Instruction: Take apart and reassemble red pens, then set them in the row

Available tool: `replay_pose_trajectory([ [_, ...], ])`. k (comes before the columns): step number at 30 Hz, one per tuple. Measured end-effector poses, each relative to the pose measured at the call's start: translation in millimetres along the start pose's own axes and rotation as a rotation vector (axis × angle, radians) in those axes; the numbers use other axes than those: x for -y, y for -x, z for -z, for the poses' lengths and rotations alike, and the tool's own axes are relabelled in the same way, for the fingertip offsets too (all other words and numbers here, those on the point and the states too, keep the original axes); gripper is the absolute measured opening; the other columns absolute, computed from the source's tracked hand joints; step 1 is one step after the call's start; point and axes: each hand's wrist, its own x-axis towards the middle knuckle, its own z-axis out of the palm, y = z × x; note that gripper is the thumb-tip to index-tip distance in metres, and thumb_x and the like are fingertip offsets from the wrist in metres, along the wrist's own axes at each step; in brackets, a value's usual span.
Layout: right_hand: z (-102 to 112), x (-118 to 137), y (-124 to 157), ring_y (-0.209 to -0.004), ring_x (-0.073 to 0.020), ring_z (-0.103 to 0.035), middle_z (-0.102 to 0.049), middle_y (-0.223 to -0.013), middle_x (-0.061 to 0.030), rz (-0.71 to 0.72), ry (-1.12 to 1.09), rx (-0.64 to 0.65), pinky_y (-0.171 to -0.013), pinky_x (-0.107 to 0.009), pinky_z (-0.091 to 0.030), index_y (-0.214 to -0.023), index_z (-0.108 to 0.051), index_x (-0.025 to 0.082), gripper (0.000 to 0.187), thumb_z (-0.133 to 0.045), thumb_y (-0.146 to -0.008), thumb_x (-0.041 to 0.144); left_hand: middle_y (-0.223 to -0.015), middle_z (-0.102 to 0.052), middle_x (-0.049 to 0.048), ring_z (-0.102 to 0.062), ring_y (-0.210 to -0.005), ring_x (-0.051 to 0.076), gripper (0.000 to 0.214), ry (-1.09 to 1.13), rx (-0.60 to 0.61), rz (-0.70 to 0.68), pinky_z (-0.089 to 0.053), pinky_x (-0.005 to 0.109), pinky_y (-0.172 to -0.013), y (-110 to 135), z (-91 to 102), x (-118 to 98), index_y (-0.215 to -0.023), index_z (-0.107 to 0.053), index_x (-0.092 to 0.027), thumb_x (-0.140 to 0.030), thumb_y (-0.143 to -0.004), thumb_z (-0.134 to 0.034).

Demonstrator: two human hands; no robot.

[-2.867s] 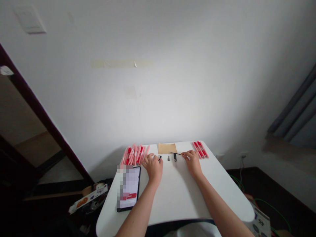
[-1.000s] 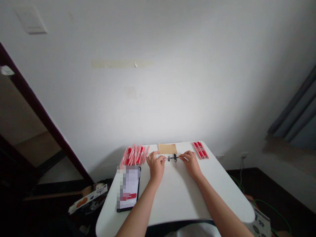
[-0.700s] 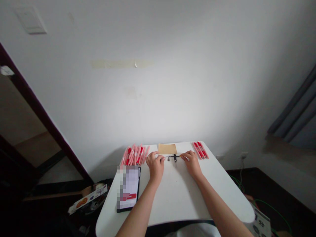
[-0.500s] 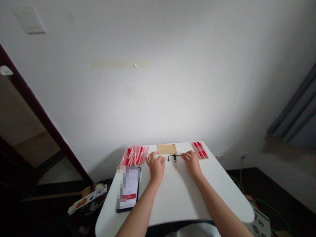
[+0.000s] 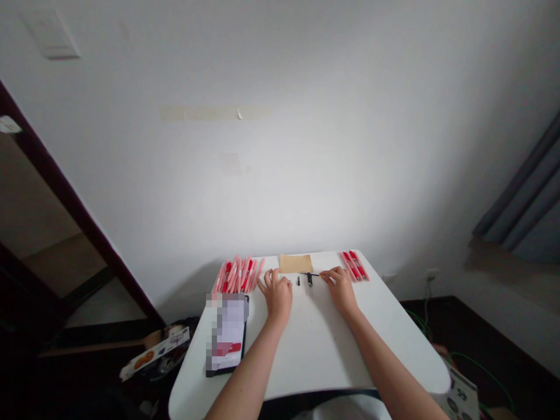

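head view: white bench [image 5: 315,350] against plain wall [image 5: 280,175], doorway [image 5: 39,233] left, curtain [image 5: 525,204] right. right hand [image 5: 341,287] pinches end of thin black refill [image 5: 310,274], just in front of tan paper [image 5: 296,263]. left hand [image 5: 276,291] curled on bench, can't tell if it holds anything. pen pile [image 5: 238,274] at far-left edge, red pens [image 5: 354,265] far-right, phone [image 5: 227,335] at left edge. open surface around forearms.

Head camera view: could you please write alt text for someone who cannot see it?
The right hand pinches a thin black rod at a white table; the left hand rests nearby. Pink pens and a phone lie left, red pens right.
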Motion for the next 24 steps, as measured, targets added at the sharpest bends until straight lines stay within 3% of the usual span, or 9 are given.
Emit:
replay_pose_trajectory([
  [16, -0.7, -1.4, 0.1, -0.088, -0.0246, -0.048, -0.059, -0.085, -0.0091, -0.001, 0.0, 0.008, -0.081, -0.038, -0.039, -0.088, -0.074, 0.024, 0.039, -0.043, -0.09, 0.048, -0.118, -0.055, 0.005, -0.039, -0.117, 0.027, 0.004, 0.021, -0.004, 0.014, -0.022, 0.056, -0.104, -0.4, -1.1, 0.8, -0.074, -0.069, -0.023, -0.023, -0.074, -0.065],
  [24, -2.6, -5.2, -0.2, -0.088, -0.0249, -0.049, -0.06, -0.086, -0.0096, 0.023, 0.0, 0.022, -0.08, -0.039, -0.04, -0.088, -0.074, 0.024, 0.037, -0.044, -0.09, 0.047, -0.115, -0.057, 0.0052, -0.043, -0.115, 0.024, 0.016, 0.134, 0.002, 0.038, -0.025, 0.05, -0.104, -3.4, 0.7, 2.2, -0.088, -0.068, -0.025, -0.025, -0.072, -0.069],
])
